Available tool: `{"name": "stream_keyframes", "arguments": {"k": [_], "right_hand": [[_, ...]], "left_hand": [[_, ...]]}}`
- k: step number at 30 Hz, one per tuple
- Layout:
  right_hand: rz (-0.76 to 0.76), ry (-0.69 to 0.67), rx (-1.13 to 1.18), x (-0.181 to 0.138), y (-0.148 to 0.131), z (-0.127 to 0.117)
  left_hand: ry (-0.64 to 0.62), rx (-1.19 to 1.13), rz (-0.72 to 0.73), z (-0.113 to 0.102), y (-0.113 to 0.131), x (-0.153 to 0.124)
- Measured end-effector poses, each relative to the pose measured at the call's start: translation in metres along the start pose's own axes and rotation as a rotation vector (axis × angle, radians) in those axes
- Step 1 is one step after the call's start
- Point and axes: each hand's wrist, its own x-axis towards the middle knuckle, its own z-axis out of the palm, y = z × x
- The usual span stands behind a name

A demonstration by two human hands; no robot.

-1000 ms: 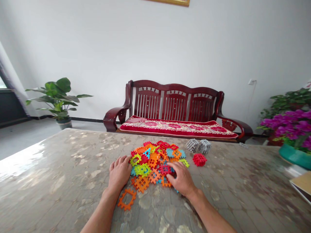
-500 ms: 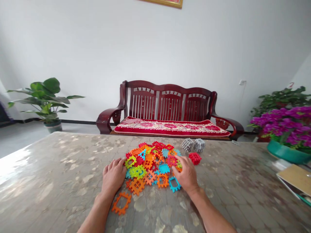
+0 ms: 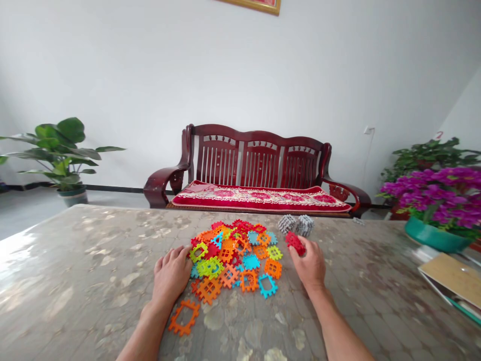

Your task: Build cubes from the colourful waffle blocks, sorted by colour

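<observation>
A heap of flat plastic interlocking tiles in orange, red, green and blue lies on the marbled table. My left hand rests flat, fingers spread, against the heap's left edge. My right hand is closed round a red cube built from tiles at the heap's right side. Two grey-white tile cubes stand just behind it. A single orange tile lies alone beside my left forearm.
A dark red wooden bench with a red cushion stands behind the table. A pot of purple flowers and a book sit at the table's right edge. A green leafy plant stands on the floor at the left.
My right hand left the middle of the heap, moved right and took hold of the red cube. The left hand stayed at the heap's left edge. The camera turned slightly right.
</observation>
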Motion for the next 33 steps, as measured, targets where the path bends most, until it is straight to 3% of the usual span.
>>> {"name": "stream_keyframes", "arguments": {"k": [12,33], "right_hand": [[0.140,0.106,-0.009,0.002,0.016,-0.003],[0.195,0.028,-0.145,0.003,0.029,0.005]], "left_hand": [[-0.010,0.013,-0.007,0.000,0.001,0.001],[-0.030,0.039,0.002,-0.002,0.000,0.001]]}}
